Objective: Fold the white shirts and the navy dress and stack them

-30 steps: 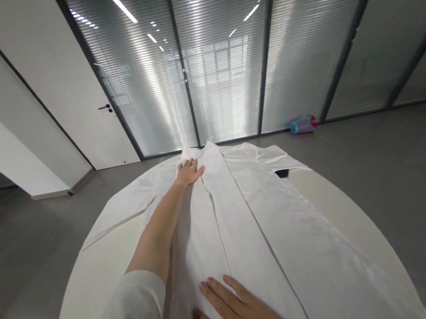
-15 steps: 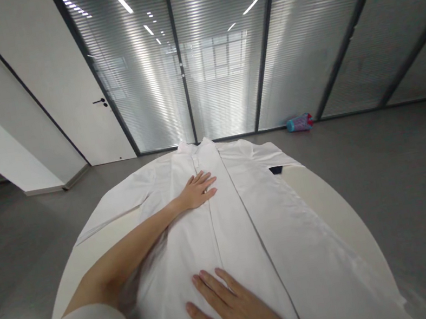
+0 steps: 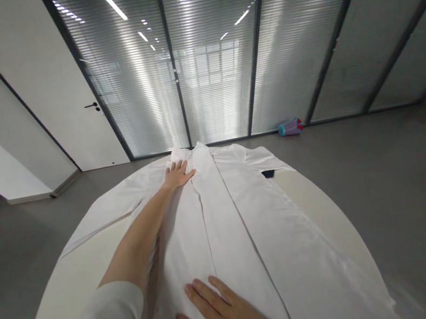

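A long white coat (image 3: pixel 294 244) lies spread, front side up, over a round table, its collar at the far edge and its sleeves out to the sides. My left hand (image 3: pixel 177 175) rests flat near the collar on the left front panel, fingers spread. Closer to me, my right hand (image 3: pixel 228 316) lies on the lower middle of the coat with its fingers apart. The front placket runs between the two hands toward me. Both palms are hidden against the cloth.
Bare rim of the pale round table (image 3: pixel 322 195) shows on both sides of the coat. A small dark patch (image 3: pixel 268 174) sits under the right sleeve. On the grey floor by the glass partition lies a blue and red basket (image 3: pixel 290 127). A white door (image 3: pixel 62 98) stands at left.
My left hand has slid away from me and a little left, up to near the collar. My right hand stays nearly in place on the cloth. The view has shifted slightly.
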A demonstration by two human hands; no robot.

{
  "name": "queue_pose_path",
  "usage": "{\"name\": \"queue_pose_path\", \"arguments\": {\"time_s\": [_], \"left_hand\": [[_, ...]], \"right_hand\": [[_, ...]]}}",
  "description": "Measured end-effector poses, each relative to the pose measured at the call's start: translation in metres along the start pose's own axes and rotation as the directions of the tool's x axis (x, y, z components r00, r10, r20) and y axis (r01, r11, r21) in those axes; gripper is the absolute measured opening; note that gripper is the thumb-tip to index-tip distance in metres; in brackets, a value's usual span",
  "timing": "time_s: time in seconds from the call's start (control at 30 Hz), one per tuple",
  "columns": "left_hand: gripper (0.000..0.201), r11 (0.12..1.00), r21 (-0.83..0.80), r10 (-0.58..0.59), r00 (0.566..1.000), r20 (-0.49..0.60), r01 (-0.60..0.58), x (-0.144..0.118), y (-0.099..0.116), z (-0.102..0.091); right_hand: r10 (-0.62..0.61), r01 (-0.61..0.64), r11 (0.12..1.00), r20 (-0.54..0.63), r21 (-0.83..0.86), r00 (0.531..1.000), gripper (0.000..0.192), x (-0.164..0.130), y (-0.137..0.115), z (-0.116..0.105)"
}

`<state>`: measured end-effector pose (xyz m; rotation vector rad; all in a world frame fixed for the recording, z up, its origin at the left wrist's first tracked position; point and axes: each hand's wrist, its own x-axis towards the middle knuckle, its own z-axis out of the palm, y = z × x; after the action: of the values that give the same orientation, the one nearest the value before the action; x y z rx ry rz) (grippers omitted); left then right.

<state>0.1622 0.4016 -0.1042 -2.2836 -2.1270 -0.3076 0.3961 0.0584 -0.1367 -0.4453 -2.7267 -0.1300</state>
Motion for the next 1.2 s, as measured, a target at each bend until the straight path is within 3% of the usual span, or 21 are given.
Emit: {"name": "queue_pose_path", "arguments": {"time_s": [0.13,0.27,0.4,0.47,0.53,0.63,0.73,0.83,0.93,1.0,1.2], "left_hand": [[0.073,1.0,-0.022,-0.006,1.0,-0.013,0.006,-0.003,0.003,-0.002],[0.059,0.997,-0.039,0.058,0.995,-0.082,-0.062,-0.039,0.017,-0.016],[0.054,0.947,-0.052,0.31,0.944,-0.11,-0.317,-0.102,0.043,-0.023],[0.056,0.893,-0.076,0.441,0.896,-0.06,-0.444,-0.129,0.056,-0.021],[0.061,0.862,-0.104,0.499,0.867,0.007,-0.496,-0.146,0.066,-0.017],[0.062,0.864,-0.128,0.492,0.871,0.012,-0.487,-0.155,0.072,-0.013],[0.056,0.856,-0.154,0.492,0.869,-0.05,-0.493,-0.155,0.072,-0.016],[0.047,0.865,-0.139,0.466,0.874,-0.133,-0.483,-0.161,0.071,-0.023],[0.045,0.899,-0.116,0.4,0.899,-0.179,-0.423,-0.184,0.067,-0.036],[0.046,0.89,-0.127,0.419,0.896,-0.148,-0.438,-0.211,0.064,-0.045],[0.047,0.809,-0.224,0.557,0.83,-0.002,-0.544,-0.306,0.056,-0.066]], "right_hand": [[0.007,-0.011,0.998,0.072,0.055,0.997,0.055,0.001,0.0,-0.009],[-0.004,-0.021,0.989,0.17,0.145,0.985,0.055,0.004,0.002,-0.024],[-0.001,-0.066,0.969,0.273,0.237,0.962,0.06,0.007,0.002,-0.036],[0.009,-0.1,0.955,0.31,0.279,0.951,0.062,0.009,0.002,-0.044],[0.014,-0.133,0.935,0.34,0.329,0.94,0.069,0.011,0.0,-0.054],[0.009,-0.167,0.902,0.368,0.398,0.93,0.085,0.014,-0.001,-0.07],[0.013,-0.19,0.884,0.383,0.428,0.923,0.087,0.016,-0.001,-0.082],[0.0,-0.179,0.881,0.379,0.438,0.925,0.083,0.017,0.003,-0.087],[-0.016,-0.147,0.884,0.345,0.443,0.938,0.067,0.019,0.009,-0.087],[-0.004,-0.141,0.875,0.299,0.463,0.954,0.054,0.02,0.012,-0.088],[0.021,-0.067,0.854,0.094,0.515,0.995,0.033,0.018,0.013,-0.095]]}}
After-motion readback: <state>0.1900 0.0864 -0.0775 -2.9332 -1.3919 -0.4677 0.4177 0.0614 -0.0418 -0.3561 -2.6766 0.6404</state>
